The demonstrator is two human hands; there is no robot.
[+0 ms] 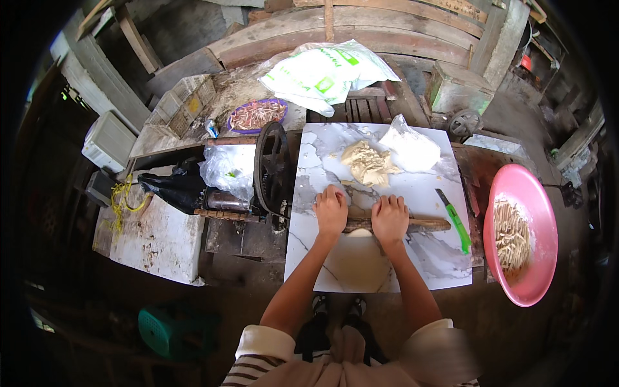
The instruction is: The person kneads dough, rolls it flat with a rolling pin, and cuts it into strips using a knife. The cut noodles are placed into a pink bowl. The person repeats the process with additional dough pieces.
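Rolling pin (pixel 412 224): matt brown wood. Beneath it, board (pixel 438 258): glossy marble-look. Right of board, basin (pixel 545 213): smooth pink plastic. Left, wheel (pixel 271 164): dark metal.

Both hands, left hand (pixel 331 211) and right hand (pixel 389 219), press a rolling pin (pixel 427 224) onto flattened dough (pixel 356 261).
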